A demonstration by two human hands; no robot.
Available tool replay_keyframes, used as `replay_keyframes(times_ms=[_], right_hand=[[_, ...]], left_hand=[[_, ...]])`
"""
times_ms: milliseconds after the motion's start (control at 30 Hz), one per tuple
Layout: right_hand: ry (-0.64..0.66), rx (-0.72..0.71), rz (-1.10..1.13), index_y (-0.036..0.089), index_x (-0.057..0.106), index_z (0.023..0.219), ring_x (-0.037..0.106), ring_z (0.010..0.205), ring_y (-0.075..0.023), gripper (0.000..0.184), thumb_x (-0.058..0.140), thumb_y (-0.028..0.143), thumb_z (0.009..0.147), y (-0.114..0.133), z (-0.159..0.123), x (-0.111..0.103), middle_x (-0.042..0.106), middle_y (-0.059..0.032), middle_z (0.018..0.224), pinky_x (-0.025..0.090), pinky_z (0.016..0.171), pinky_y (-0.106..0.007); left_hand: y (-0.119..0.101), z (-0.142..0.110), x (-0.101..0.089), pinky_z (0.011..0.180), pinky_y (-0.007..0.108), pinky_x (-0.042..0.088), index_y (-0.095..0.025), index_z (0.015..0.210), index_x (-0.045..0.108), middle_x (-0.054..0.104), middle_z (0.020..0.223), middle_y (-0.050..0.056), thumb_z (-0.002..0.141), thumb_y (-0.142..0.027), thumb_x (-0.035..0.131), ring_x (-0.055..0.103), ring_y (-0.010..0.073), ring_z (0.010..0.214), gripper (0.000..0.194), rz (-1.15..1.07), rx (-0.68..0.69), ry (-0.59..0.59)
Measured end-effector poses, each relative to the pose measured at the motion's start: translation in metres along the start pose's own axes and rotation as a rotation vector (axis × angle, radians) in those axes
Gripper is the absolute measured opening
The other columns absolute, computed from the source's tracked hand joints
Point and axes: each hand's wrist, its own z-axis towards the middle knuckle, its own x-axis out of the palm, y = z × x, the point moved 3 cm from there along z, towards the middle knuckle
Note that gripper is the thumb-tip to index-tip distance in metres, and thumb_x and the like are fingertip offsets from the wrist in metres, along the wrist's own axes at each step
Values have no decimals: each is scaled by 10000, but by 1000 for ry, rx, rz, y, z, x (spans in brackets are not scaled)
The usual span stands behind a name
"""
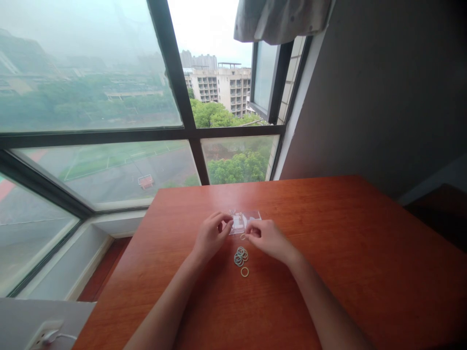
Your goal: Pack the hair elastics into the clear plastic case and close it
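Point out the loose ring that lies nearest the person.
In the head view, the loose yellowish ring lies on the red-brown table, between the forearms, just on the person's side of the ring cluster and slightly to its right.

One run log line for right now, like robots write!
left hand: at clear plastic packet | right hand: fingertips at pale-yellow ring | blue-and-yellow ring pile: on reddish-brown wooden table | lone yellow ring: beside pile

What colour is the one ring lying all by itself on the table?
The lone ring is pale yellow, seen in the head view.
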Motion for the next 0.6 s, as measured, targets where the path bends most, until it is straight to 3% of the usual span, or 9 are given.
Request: replay_keyframes(times_ms=[100,233,433,600], right_hand=[[-134,15,12,188,669,768,484,561,-108,97,603,255,793,-6,4,-3,539,31,577,320,546,-207],[-216,11,20,197,667,761,484,546,-108,85,610,254,788,-9,6,-3,527,39,567,310,535,-210],[-243,15,23,201,657,758,483,538,-109,67,609,243,779,-6,6,-2,512,45,552,314,533,-212],[-229,10,26,203,648,748,498,556,-110,60,606,237,775,-3,5,-1,524,42,567,321,542,-209]], left_hand=[[-6,-1,2,593,218,392,-182,852,655,591,759,5,889,-281,546,478,102,608,151,-26,19,22],[-11,-2,9,580,210,386,-180,857,662,591,743,4,881,-295,573,481,100,611,147,-83,48,109],[-11,-2,12,588,206,386,-178,828,665,618,740,-3,856,-187,574,486,91,603,96,-102,64,143],[-12,-2,12,589,208,383,-176,827,662,608,719,-7,854,-191,571,483,92,602,96,-104,61,134]])
